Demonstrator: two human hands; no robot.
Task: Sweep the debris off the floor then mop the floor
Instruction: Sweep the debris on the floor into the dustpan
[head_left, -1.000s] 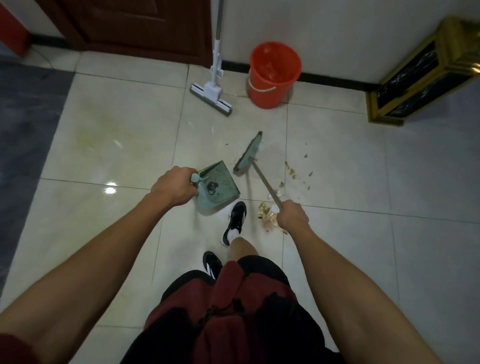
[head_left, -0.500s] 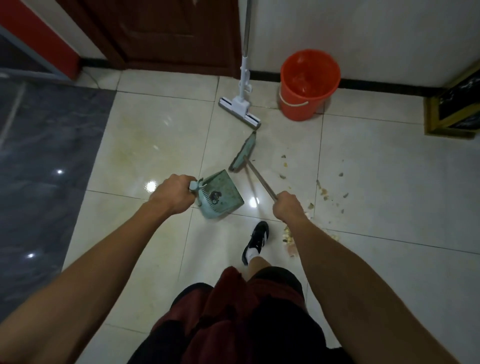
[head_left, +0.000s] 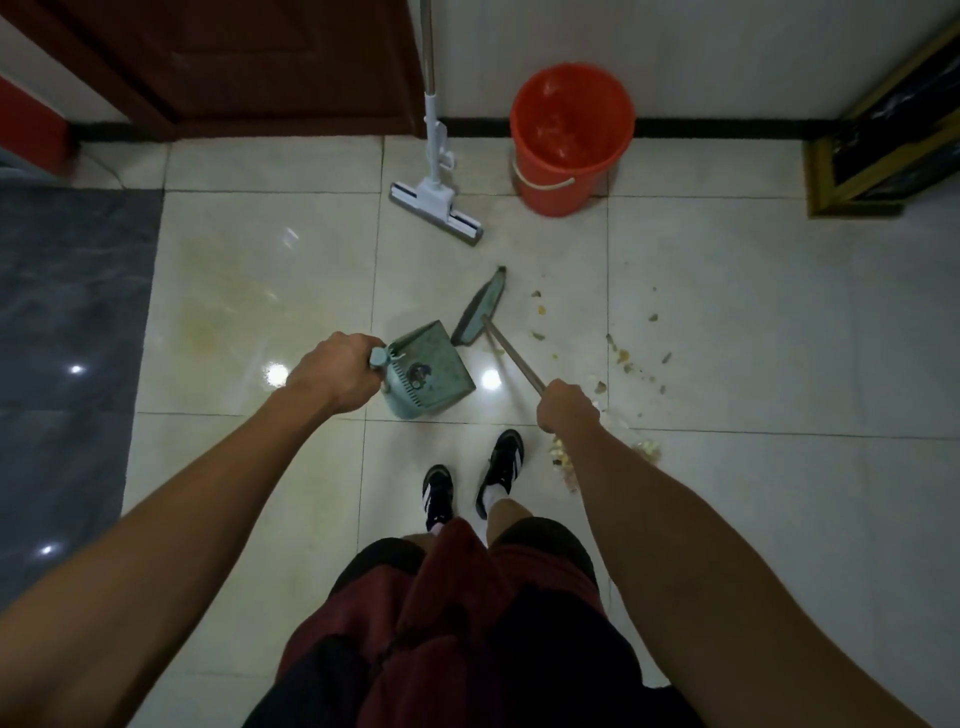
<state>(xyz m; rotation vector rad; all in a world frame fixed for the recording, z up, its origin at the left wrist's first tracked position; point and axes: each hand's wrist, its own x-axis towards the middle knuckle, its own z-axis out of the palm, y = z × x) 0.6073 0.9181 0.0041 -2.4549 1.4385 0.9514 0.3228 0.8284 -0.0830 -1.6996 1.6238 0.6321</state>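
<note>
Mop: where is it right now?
Head view, top centre: the mop leans against the wall, its head on the floor left of the orange bucket, beyond the broom.

One broom (head_left: 480, 312) and one green dustpan (head_left: 426, 376) sit near the middle of the tiled floor (head_left: 260, 291). One white mop (head_left: 436, 200) and one orange bucket (head_left: 569, 135) stand along the floor's far edge by the wall. Two hands show: one left hand (head_left: 335, 376), one right hand (head_left: 566, 410). Two black shoes (head_left: 467, 480) stand toward the floor's near edge. One dark door (head_left: 249, 62) is at the far left corner, one gold-framed cabinet (head_left: 883, 150) at the far right corner. Debris (head_left: 621, 358) lies in many small scattered bits, too many and too small to count, right of the broom
</note>
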